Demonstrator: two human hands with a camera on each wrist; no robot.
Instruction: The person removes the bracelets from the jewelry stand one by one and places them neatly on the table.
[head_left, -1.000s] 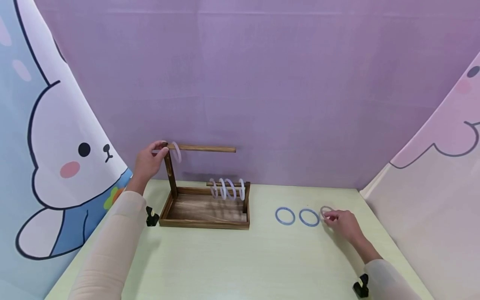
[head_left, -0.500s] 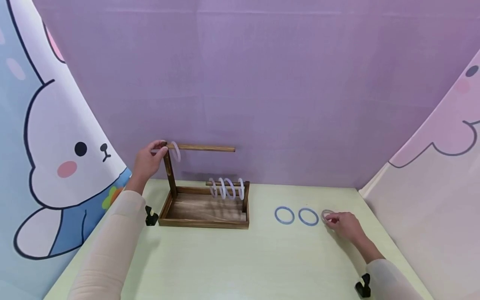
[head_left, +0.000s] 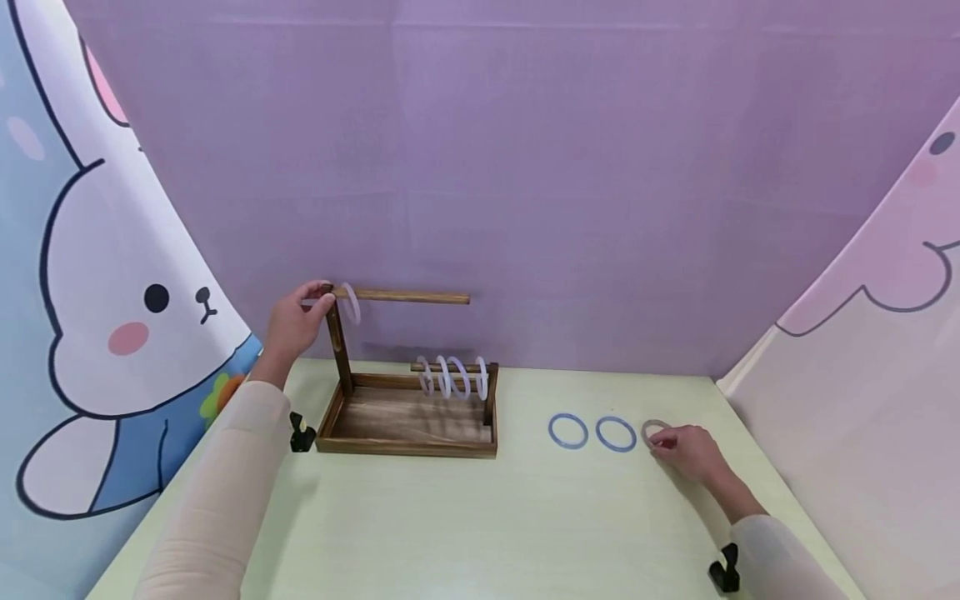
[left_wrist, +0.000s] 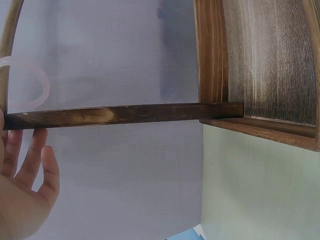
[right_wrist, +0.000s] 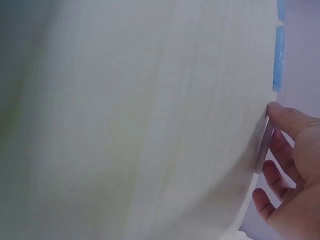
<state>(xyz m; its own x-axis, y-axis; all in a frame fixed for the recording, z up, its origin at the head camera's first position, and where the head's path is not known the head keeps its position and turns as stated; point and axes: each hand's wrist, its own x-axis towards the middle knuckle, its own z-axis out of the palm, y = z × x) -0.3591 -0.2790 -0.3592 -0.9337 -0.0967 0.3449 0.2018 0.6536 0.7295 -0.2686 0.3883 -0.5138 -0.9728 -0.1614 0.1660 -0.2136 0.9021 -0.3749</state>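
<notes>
My left hand pinches the top of the post of a dark wooden two-tier bangle stand. A pale pink bangle hangs on its upper bar close to those fingers, and several pale bangles hang on the lower bar. At the right, my right hand pinches the near edge of a greyish-pink bangle at the tabletop. In the right wrist view, the thumb sits on one side of that bangle with fingers behind it. Left of it lie two blue bangles, one nearer the stand and one beside the hand.
The pale green table meets a purple cloth backdrop behind the stand. Printed cartoon cloth hangs at the left and right. Black clips sit near the left sleeve and right sleeve.
The greyish-pink bangle in my right fingers has moved slightly toward me and looks flatter on the table. My left hand keeps its hold on the post.
</notes>
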